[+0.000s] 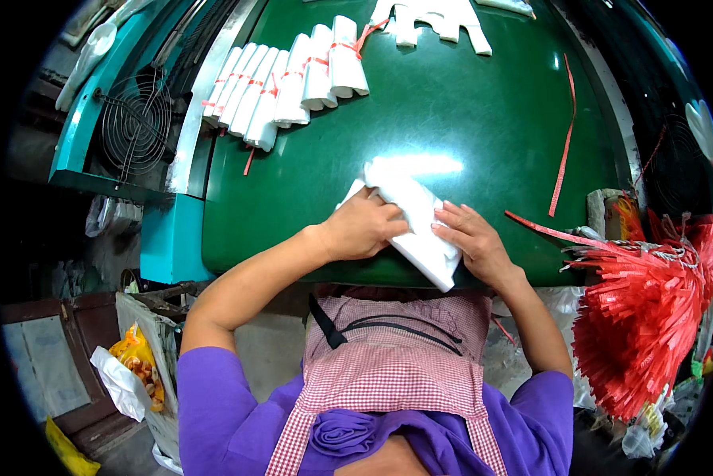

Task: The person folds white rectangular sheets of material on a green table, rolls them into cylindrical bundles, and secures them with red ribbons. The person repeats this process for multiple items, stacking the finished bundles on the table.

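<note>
White plastic: the folded bundle [429,242] is at the near edge of the green table [483,119], between both hands, one corner pointing down toward the apron [404,373].
Left hand: this one [364,226] is on the bundle's left side, fingers bent and pushed into the folds, tips partly hidden, so can't tell if they're really clamped on it.
Right hand: that one [475,238] lies against the right side, fingers fairly straight and slightly apart, touching the plastic.
Tied rolls: a slanted row of white rolls [293,79] up at the far left, with red ties [317,61] round them.
Far edge: some loose white bags [432,17].
Red stuff: one thin strip [563,135] lying on the right, plus a big bunch [634,317] hanging just off the table's right corner.
</note>
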A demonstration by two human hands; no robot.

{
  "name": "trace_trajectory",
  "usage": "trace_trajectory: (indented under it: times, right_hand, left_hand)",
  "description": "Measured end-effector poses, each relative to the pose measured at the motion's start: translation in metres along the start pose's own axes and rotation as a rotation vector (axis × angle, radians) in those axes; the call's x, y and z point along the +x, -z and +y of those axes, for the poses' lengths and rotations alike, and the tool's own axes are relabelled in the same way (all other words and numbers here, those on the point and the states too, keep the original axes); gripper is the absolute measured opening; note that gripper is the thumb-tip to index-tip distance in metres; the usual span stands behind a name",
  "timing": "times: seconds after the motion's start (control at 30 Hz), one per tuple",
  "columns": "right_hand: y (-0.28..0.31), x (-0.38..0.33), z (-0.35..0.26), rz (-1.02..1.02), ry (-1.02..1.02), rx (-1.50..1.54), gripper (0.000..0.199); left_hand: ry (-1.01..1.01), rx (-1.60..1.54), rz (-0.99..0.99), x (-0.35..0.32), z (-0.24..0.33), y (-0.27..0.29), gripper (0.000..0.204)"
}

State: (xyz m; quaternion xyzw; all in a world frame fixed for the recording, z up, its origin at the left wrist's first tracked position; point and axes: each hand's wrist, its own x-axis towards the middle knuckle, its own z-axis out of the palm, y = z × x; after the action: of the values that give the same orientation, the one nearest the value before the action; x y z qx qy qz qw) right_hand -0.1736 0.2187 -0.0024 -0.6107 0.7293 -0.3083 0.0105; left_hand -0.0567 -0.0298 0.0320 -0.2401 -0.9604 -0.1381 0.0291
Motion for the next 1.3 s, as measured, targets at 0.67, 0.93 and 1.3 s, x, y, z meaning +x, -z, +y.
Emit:
trace_trajectory:
  times: [0.67, 0.93, 1.3]
  right_hand:
    - [0.011, 0.019, -0.066, -0.223, -0.168, -0.229, 0.065]
    - [0.024, 0.025, -0.051, -0.207, -0.209, -0.130, 0.036]
    - [0.009, 0.034, -0.024, -0.002, -0.350, -0.070, 0.028]
  left_hand:
    - [-0.003, 0.156, 0.000, 0.012, 0.016, 0.010, 0.022]
    - [0.140, -0.058, -0.121, 0.010, 0.017, 0.003, 0.030]
    - [0.314, -0.289, -0.087, 0.009, -0.012, 0.023, 0.029]
